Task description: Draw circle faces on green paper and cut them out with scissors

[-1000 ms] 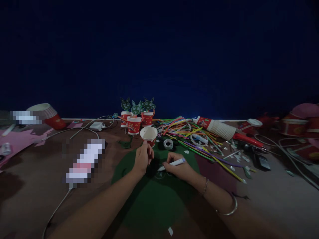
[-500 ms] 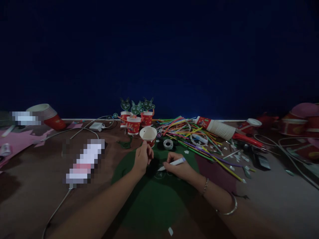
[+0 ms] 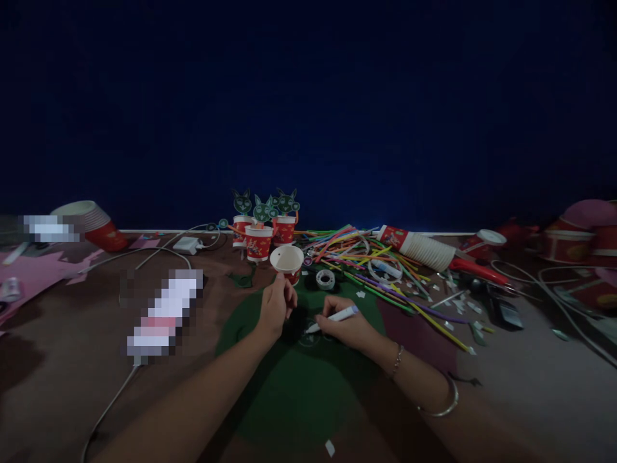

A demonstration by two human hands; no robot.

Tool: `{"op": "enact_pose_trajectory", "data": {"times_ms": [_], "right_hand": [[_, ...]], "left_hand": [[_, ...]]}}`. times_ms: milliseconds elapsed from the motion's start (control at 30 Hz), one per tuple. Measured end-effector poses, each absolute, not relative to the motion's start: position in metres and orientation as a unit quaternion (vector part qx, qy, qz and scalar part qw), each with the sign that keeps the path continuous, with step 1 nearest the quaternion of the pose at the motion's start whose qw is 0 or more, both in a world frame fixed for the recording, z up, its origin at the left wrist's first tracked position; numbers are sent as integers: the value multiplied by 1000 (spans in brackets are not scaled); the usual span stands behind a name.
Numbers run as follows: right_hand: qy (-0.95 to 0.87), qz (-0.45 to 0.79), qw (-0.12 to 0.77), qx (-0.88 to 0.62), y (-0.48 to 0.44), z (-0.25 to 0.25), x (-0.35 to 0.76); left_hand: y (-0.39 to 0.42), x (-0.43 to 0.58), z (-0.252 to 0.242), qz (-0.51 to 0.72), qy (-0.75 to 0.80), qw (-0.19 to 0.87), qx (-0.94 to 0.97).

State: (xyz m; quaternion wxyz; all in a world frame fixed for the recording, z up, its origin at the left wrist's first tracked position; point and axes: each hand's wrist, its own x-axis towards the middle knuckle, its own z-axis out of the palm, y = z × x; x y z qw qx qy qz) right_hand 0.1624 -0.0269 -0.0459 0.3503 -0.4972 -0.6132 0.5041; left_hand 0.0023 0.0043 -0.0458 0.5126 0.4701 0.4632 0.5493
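My right hand (image 3: 343,321) pinches a white marker (image 3: 340,314), its tip down at small pale round outlines (image 3: 308,335) on a dark green sheet of paper (image 3: 294,386). Over the far left part of that sheet is my left hand (image 3: 277,305), with its fingers curled in; what they hold, if anything, is hidden. Just beyond the left fingertips stands a paper cup (image 3: 286,259), white inside and red outside. A roll of tape (image 3: 325,279) lies past the sheet, to the right of the cup.
Behind are red paper cups (image 3: 259,244) with green animal-head cutouts. Pipe cleaners (image 3: 357,251) are heaped to the right, near a tipped stack of cups (image 3: 424,247). A blurred-out device with a cable (image 3: 113,400) lies left; another cup stack (image 3: 89,225) leans at far left.
The marker tip has shifted very slightly over the pale outlines. My left hand and the things on the table look the same.
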Motion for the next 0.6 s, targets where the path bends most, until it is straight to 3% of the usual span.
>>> {"op": "enact_pose_trajectory", "data": {"times_ms": [600], "right_hand": [[-615,504,358,-489,-27,-46,162]], "left_hand": [[4,3,-45,547,469,512,468]]}}
